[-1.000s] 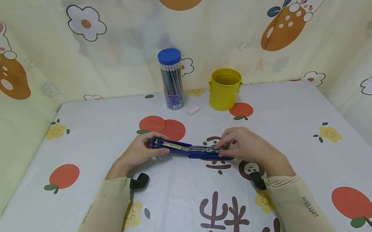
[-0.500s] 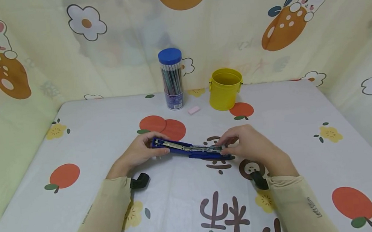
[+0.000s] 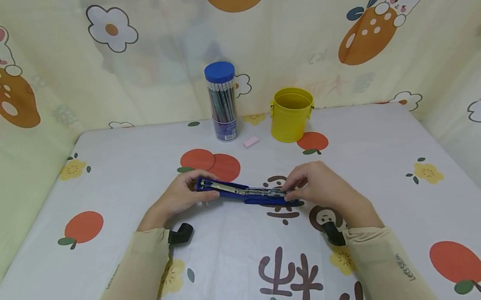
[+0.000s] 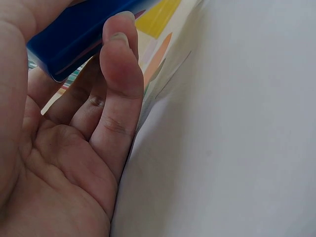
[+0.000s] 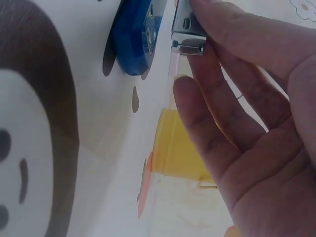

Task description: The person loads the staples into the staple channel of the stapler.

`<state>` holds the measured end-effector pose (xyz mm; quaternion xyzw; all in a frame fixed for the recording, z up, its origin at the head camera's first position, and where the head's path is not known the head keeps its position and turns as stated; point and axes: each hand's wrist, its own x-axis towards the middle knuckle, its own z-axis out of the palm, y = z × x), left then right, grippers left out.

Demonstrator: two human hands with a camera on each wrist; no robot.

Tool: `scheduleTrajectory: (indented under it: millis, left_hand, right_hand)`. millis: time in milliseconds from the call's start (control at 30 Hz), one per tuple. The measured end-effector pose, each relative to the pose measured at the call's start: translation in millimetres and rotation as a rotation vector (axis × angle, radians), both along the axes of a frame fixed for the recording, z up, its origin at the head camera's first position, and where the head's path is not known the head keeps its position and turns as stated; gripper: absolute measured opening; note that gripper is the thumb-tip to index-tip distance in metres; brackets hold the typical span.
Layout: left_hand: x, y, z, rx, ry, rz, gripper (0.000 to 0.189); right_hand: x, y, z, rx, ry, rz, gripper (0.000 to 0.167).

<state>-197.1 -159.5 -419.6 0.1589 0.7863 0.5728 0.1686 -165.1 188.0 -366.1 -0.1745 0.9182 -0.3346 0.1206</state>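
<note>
A blue stapler (image 3: 272, 201) is opened out wide over the middle of the table, its metal inner parts facing up. My left hand (image 3: 179, 195) grips its left end between thumb and fingers; in the left wrist view the blue casing (image 4: 79, 34) lies between them. At the other end, my right hand (image 3: 325, 187) pinches the metal staple magazine (image 5: 189, 42) between thumb and fingers. In the right wrist view the magazine stands apart from the rounded blue base (image 5: 133, 44). Whether staples lie inside cannot be made out.
Behind the hands stand a clear tub of pencils (image 3: 222, 103) with a blue lid and a yellow bucket (image 3: 289, 123). A small pink eraser (image 3: 250, 142) lies between them. A printed white cloth (image 3: 135, 156) covers the table, and a patterned curtain (image 3: 163, 89) hangs behind.
My right hand has shifted very slightly to the right at the magazine's end. My left hand and the stapler have stayed in place.
</note>
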Motion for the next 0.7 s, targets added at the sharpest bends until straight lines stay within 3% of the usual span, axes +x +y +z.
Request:
scheduleTrajectory:
  millis: [167,400,700]
  left_hand:
    - [0.0,-0.1,-0.7,0.008,0.002,-0.002,0.040]
    - [-1.0,-0.3,-1.8,0.009,0.007,-0.006,0.041]
    - [-0.6,-0.5,-2.0,0.020,0.013,-0.013,0.040]
  right_hand:
    - [0.3,-0.9,1.8,0.006,-0.004,-0.017,0.013]
    - [-0.3,-2.0,0.4,-0.004,0.049,0.030,0.010]
    - [0.0,1.1,0.2,-0.016,0.028,0.027,0.007]
